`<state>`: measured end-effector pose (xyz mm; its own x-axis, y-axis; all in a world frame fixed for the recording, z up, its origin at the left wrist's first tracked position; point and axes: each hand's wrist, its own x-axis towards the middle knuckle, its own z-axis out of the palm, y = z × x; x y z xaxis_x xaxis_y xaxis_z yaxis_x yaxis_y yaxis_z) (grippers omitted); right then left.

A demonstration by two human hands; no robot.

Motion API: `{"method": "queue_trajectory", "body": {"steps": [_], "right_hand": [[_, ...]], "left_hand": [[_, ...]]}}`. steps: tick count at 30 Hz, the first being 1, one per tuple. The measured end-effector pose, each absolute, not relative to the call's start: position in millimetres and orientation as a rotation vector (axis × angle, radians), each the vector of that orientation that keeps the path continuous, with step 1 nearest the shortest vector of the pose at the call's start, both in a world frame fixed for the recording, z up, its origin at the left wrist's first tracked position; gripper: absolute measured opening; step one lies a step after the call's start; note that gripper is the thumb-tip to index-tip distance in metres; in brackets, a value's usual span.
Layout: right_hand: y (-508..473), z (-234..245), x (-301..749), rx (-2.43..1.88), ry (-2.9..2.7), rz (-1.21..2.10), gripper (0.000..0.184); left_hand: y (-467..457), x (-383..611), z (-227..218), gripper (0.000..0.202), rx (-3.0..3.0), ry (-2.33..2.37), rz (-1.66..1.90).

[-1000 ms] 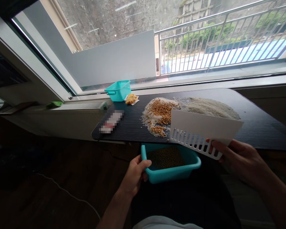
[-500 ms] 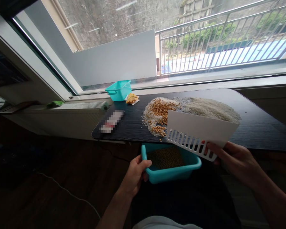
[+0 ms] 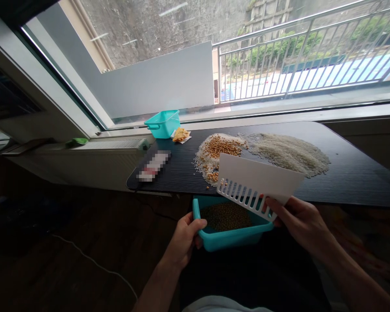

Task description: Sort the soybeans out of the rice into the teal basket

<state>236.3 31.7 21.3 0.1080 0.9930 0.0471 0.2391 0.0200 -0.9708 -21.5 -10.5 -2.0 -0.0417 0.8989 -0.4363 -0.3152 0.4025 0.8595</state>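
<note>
The dark table (image 3: 360,177) stretches below the window, its near edge crossing just above the two hands. The right arm reaches in from the lower right, angled up and leftward; its right hand (image 3: 299,214) pinches a white slotted plate (image 3: 260,173) by the lower right corner, thumb on the near face, fingertips behind, partly seen through the slots. The left arm rises from the bottom, and the left hand (image 3: 185,234) grips the left end of a turquoise tub (image 3: 227,242), thumb hooked over the rim and fingers curled outside.

Compared with half a second ago, the right hand and plate sit further left, the hand now close to the tub's right end. More of the white grain pile (image 3: 292,151) shows on the right, while the plate hides more of the mixed heap's tan beans (image 3: 222,145). Whether its lower edge touches the table, I cannot tell. Left hand and tub keep their place, a layer of darker-looking beans (image 3: 227,216) inside the tub. Smallest of all, a lone bean (image 3: 207,187) near the table edge appears further left than before.
</note>
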Motion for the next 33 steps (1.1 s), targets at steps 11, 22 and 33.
{"method": "queue_trajectory", "body": {"steps": [11, 22, 33], "right_hand": [[50.5, 32.2, 210.7, -1.346, -1.389, 0.958, 0.044], [58.3, 33.8, 187.7, -1.242, -1.718, 1.092, 0.048], [32.2, 31.0, 247.4, -1.472, -1.404, 0.869, 0.043]], "left_hand": [[-9.8, -38.5, -0.2, 0.032, 0.570, 1.255, 1.133], [-12.6, -69.6, 6.6, 0.036, 0.521, 1.299, 1.190], [-12.1, -31.8, 2.4, 0.034, 0.566, 1.179, 1.093]]}}
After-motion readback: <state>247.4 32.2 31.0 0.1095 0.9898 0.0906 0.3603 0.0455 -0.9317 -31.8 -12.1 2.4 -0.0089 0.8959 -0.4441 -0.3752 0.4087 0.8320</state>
